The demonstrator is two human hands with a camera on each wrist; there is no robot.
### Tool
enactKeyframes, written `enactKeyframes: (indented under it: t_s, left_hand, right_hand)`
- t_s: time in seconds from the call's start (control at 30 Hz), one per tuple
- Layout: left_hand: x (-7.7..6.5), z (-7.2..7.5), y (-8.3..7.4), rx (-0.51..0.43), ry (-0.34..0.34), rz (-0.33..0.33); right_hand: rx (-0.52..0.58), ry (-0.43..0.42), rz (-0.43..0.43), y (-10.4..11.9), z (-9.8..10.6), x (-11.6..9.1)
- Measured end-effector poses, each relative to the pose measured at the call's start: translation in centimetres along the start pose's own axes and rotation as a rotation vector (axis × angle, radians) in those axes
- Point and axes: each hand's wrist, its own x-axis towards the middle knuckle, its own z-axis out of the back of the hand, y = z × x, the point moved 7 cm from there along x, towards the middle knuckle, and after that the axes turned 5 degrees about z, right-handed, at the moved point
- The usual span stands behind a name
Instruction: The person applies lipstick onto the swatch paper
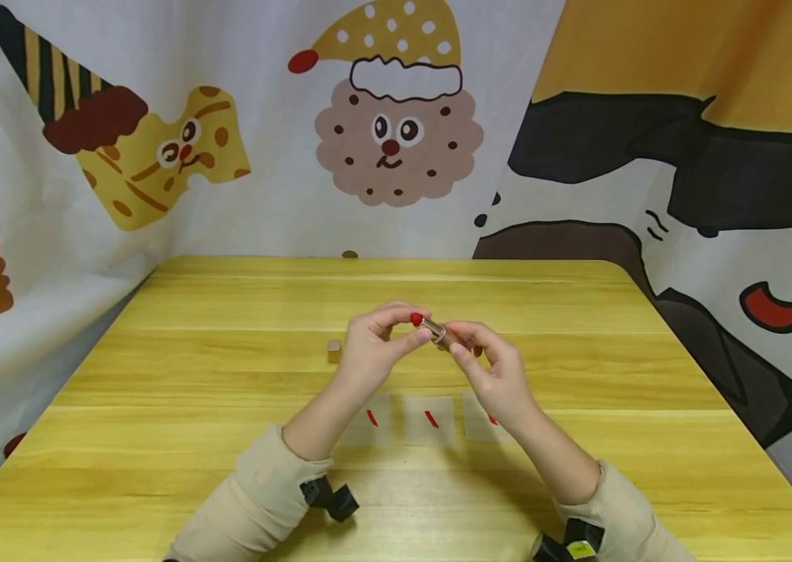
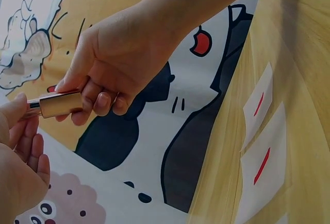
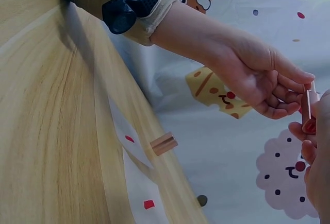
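Observation:
A lipstick (image 1: 435,331) with a red tip and a shiny gold-toned tube is held above the table between both hands. My left hand (image 1: 374,343) pinches its metal collar near the red tip between thumb and fingers. At the other end, my right hand (image 1: 501,371) grips the gold base (image 2: 62,104), its fingers bent under it. To the left of my left hand, a small rose-gold cap (image 1: 334,351) stands on the table. Nearer to me lie three pale paper squares in a row, the middle square (image 1: 415,429) bearing a red slanted stroke; my forearms partly cover the outer two.
The wooden table (image 1: 157,375) reaches back to a white curtain (image 1: 262,47) printed with cartoon food faces. Black devices (image 1: 328,499) are strapped at both beige cuffs.

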Motion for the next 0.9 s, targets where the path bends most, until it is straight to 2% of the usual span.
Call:
enactKeyframes:
  t_s: [0.4,0.63,0.9]
  left_hand:
    - [-0.06,0.02,-0.2,0.007,-0.008,-0.042]
    - [-0.04,0.0,-0.26,0.009,-0.016,-0.062]
    - [-0.02,0.06,-0.29,0.024,-0.041,-0.05]
  right_hand:
    - [-0.007,0.035,-0.036,-0.33,-0.02,-0.06]
    - [-0.012,0.006,0.009,-0.09,0.02,-0.15]
    - [-0.017,-0.038,0.016,-0.11,0.15,-0.11]
